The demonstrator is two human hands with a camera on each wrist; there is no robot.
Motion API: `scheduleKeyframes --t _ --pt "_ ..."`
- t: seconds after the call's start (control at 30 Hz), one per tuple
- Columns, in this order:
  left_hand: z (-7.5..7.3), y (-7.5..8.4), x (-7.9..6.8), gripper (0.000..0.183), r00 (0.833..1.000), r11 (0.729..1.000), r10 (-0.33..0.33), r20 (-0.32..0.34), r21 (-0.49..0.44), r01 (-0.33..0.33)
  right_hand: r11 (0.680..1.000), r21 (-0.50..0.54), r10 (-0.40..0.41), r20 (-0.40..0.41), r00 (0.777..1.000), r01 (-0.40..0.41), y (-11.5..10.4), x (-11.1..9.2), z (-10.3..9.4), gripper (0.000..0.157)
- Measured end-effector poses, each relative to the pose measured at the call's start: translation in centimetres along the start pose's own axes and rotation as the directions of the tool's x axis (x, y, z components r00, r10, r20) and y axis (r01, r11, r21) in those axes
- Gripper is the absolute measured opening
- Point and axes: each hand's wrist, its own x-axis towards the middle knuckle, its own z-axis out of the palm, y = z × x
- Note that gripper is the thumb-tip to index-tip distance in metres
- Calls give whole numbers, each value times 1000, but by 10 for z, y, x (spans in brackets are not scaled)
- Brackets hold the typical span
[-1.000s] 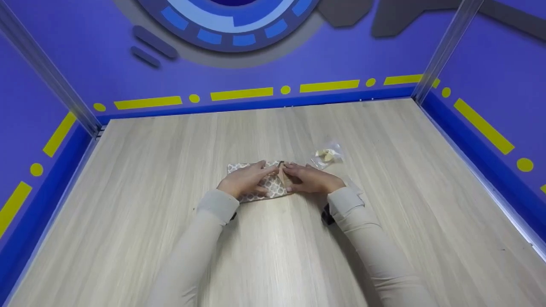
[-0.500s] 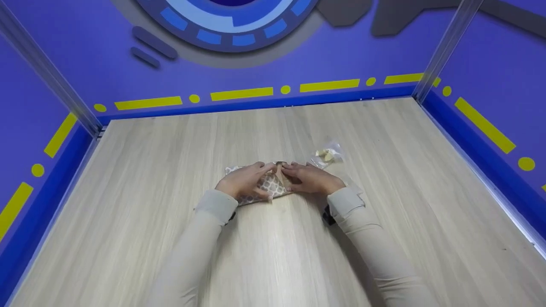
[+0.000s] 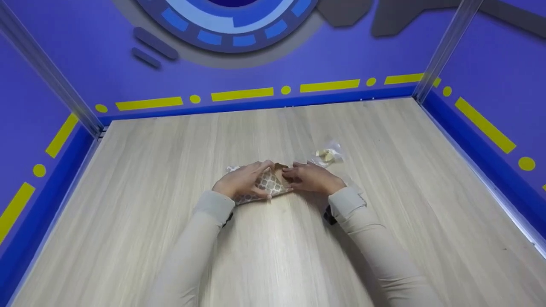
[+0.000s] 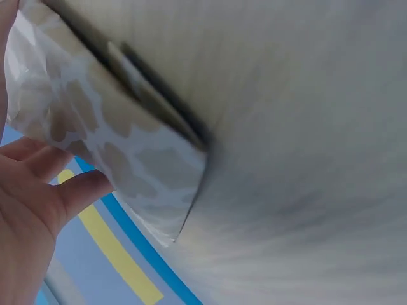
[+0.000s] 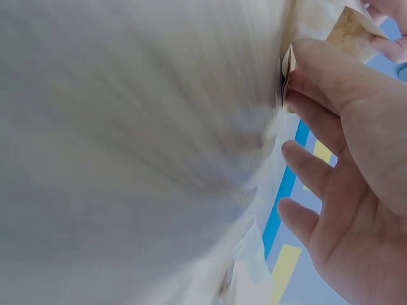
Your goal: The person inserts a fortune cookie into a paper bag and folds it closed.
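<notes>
A flat parcel of wrapping paper, grey-beige with a white lattice print, lies slightly tilted on the table between both hands. Its right end shows a plain brown inner side, with a brown flap sticking up in the right wrist view. My left hand holds the parcel's left part from above, thumb on the near side and fingers over the far side. At the right end, my right hand pinches the paper's folded edge between thumb and index finger, the other fingers spread. In the left wrist view, a loose layer stands out along the parcel's edge.
A clear plastic bag with small cream-yellow pieces lies just beyond my right hand. The wood-grain table is bounded by blue-purple panels at the back and sides.
The left hand has shifted slightly left and its thumb lies nearer the front edge. The right end's brown fold has opened wider between the hands, and the right fingers have curled in slightly.
</notes>
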Motion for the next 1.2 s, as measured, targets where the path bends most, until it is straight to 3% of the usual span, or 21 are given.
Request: scheduleKeyframes --t 0.2,0.3,0.43,0.63,0.9,1.07,1.2 --pt "1 -3 -1 83 999 997 -23 -30 -71 20 997 -25 -81 -129 988 79 -2 1 4 22" --pt "2 -4 -1 83 999 996 -28 -42 -88 25 996 -34 -87 -161 983 83 -2 1 5 22" --pt "2 -3 -1 82 998 996 -34 -48 -87 30 997 -24 -79 -155 985 76 -1 1 5 25" --pt "3 -3 -1 85 998 995 -49 -36 -88 46 991 -27 -133 -138 982 130 3 0 7 25" --pt "4 -3 -4 87 998 995 -61 -32 -84 58 981 112 -143 -143 979 159 9 -8 -1 21" --pt "5 -2 -4 89 996 992 -85 -21 -91 83 983 176 -16 -169 985 46 10 -16 -8 24" --pt "5 -1 -3 91 996 992 -85 -23 -100 82 976 198 131 -199 971 -92 14 -22 -13 32"
